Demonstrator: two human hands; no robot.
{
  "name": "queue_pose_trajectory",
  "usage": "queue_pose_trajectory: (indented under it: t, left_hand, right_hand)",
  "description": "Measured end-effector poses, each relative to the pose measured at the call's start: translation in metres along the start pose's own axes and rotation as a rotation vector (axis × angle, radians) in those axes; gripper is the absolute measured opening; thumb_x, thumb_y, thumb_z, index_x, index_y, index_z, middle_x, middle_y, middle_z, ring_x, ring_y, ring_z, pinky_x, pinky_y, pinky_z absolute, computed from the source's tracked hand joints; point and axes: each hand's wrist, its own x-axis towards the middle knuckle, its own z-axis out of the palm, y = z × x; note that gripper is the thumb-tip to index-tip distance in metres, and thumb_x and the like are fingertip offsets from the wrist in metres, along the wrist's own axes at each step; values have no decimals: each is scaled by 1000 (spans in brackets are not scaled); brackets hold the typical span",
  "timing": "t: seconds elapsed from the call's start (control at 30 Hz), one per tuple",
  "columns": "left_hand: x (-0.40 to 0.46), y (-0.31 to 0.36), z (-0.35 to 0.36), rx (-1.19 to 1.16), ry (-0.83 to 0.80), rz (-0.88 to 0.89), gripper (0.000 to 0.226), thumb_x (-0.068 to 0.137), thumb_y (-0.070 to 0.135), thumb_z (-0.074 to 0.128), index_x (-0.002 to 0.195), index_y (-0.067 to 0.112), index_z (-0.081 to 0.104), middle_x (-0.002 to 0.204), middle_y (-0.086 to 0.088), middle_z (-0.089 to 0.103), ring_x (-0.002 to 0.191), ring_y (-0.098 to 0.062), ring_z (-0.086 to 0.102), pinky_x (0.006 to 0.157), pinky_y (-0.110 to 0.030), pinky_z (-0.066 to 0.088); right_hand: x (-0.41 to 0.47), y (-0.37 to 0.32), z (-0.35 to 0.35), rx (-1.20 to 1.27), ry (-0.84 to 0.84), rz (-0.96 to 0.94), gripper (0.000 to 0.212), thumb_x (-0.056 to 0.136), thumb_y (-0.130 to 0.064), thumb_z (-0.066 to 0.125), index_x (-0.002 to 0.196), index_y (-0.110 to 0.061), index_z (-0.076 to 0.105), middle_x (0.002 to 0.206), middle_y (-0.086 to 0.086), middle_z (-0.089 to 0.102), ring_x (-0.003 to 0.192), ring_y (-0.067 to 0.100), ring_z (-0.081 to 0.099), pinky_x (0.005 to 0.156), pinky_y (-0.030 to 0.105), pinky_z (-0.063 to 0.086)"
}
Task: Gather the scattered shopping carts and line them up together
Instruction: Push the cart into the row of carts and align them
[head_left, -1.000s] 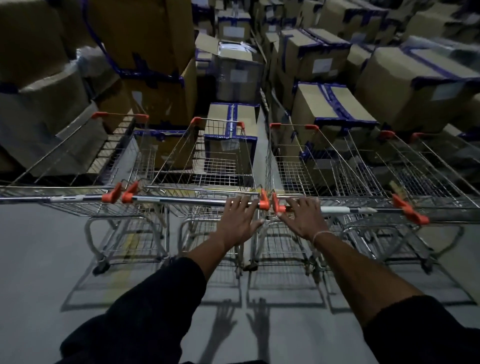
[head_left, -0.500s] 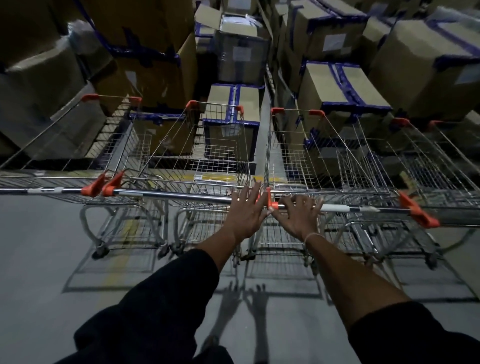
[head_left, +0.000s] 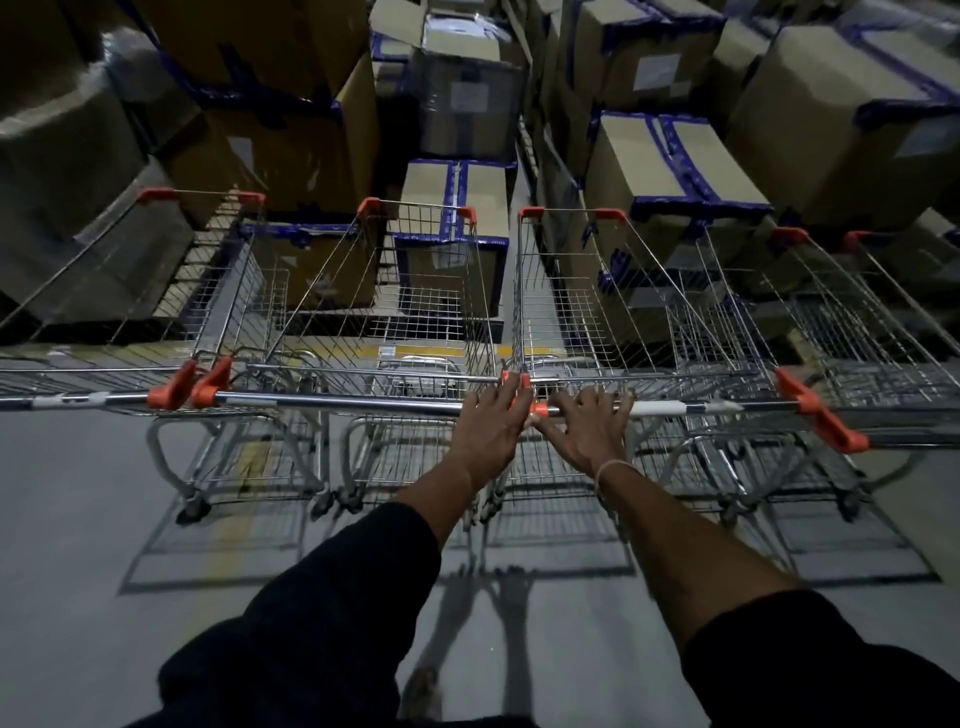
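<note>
Both hands (head_left: 491, 423) flat on cart handles (head_left: 337, 401)

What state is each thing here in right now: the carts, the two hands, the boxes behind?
Left hand: fingers straight, pressing on a cart handle.
Right hand: fingers spread, resting on the next cart's handle.
Shopping carts: four side by side in a row, baskets empty, handles facing the person.
Cardboard boxes: stacked, mostly taped shut with blue tape.
Open box: flaps up, near the top of the stack.

Carts (head_left: 384, 291) are made of shiny wire metal with orange plastic caps (head_left: 210, 384); boxes (head_left: 670, 161) matt cardboard, blue-taped.
</note>
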Motion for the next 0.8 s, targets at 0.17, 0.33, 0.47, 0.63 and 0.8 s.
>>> queue_pose_trajectory:
  t: [0.17, 0.33, 0.47, 0.63, 0.8]
  left_hand:
    - [-1, -1, -5, 28, -47, 18, 66, 109, 24, 47, 165, 12, 13, 175, -15, 8, 150, -36, 34, 115, -52, 37]
    - [-2, 1, -17, 81, -74, 44, 63, 111, 27, 42, 165, 9, 15, 175, -16, 5, 155, -37, 24, 119, -50, 33]
    - [-1, 11, -16, 150, -61, 28, 64, 114, 46, 23, 164, 8, 19, 174, -17, 8, 160, -39, 10, 128, -54, 17]
    - [9, 51, -12, 211, -54, 58, 72, 110, 54, 9, 166, 10, 18, 175, -17, 4, 161, -41, -1, 129, -60, -3]
    - [33, 119, -5, 186, -41, 44, 66, 113, 51, 24, 166, 12, 18, 176, -15, 3, 161, -39, 0, 129, -58, -2]
  right_hand:
    - [-1, -12, -3, -4, -9, 22, 74, 92, -81, 14, 137, -38, 54, 142, 11, 52, 142, 38, 40, 123, 71, -4]
    - [1, -11, -3, 44, -16, 24, 69, 97, -79, 25, 142, -36, 53, 144, 12, 51, 143, 36, 39, 125, 67, -2]
    - [-3, 10, -8, 174, 8, -68, 65, 101, -72, 42, 146, -26, 51, 141, 13, 49, 143, 36, 35, 128, 59, 6]
    - [-18, 67, -23, 213, 26, -112, 76, 97, -74, 51, 152, -23, 47, 155, 18, 43, 154, 39, 23, 128, 57, 15]
    - [-37, 154, -40, 170, 42, -68, 86, 91, -83, 47, 151, -22, 47, 157, 18, 40, 154, 40, 24, 128, 56, 15]
